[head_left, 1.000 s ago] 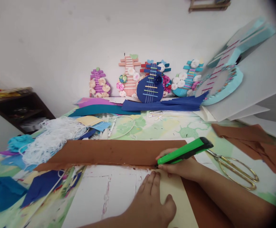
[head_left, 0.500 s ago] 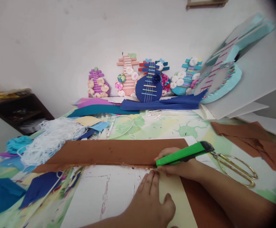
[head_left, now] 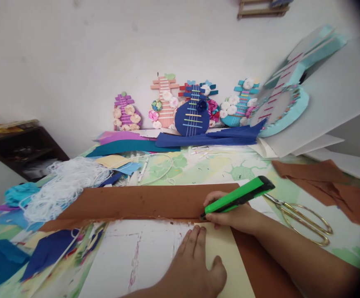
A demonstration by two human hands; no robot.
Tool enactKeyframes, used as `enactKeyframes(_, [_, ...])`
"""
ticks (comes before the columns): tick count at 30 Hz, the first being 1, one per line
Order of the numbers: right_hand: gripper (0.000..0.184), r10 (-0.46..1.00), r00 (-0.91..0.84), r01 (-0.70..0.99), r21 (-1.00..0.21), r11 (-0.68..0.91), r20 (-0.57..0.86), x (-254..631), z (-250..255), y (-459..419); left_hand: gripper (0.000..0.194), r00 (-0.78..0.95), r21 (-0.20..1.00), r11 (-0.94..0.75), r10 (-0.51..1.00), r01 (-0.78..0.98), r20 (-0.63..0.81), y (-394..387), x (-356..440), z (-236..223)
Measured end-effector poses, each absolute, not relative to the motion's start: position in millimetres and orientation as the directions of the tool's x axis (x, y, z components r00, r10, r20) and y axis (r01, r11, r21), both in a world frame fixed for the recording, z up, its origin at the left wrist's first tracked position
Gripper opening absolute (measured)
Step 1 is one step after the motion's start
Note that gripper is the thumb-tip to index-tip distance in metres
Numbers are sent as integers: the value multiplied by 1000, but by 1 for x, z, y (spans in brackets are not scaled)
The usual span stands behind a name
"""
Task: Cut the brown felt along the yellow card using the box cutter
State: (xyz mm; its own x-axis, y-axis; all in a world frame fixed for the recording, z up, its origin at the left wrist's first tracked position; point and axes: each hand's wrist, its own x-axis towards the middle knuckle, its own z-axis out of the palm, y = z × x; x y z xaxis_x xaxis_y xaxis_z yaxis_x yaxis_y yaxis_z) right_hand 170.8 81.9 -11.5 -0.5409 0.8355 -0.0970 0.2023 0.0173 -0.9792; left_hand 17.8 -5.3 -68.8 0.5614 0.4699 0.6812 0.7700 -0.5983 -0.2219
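My right hand (head_left: 229,211) is closed around a green and black box cutter (head_left: 238,196), its tip low at the edge of a folded brown sheet (head_left: 136,200). My left hand (head_left: 195,260) lies flat with fingers stretched, across the seam between a white board (head_left: 114,256) and a pale yellow sheet (head_left: 229,248). Cut marks and reddish smears run over the white board. The brown sheet crosses above both hands, and more brown shows under my right forearm. Whether the blade touches the brown sheet is hard to tell.
Gold-handled scissors (head_left: 306,219) lie right of my right hand, near more brown pieces (head_left: 328,182). White cord (head_left: 65,186) and blue scraps (head_left: 49,250) are on the left. Decorated lute-shaped crafts (head_left: 192,114) stand along the wall, with a larger light-blue one (head_left: 291,107) at right.
The view has shifted slightly. My right hand and the box cutter sit a little higher against the brown edge, the cutter tilted more steeply. My left hand stays flat.
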Motion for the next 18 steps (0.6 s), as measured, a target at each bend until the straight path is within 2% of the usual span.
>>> enactKeyframes(7, [19, 820, -566, 196, -980, 30, -88, 173, -18, 86, 19, 548, -216, -552, 554, 805, 627, -6, 16, -82])
enactKeyframes(11, [16, 815, -575, 223, -972, 72, -71, 171, -18, 84, 18, 531, -202, -560, 521, 804, 668, -5, 15, -74])
enactKeyframes(14, [16, 808, -586, 228, -970, 88, -65, 171, -18, 83, 17, 620, -273, -612, 473, 743, 626, -4, 12, -64])
enactKeyframes(18, [20, 840, -538, 233, -971, 59, -78, 174, -21, 83, 29, 707, -323, -655, 484, 683, 516, -3, 5, -59])
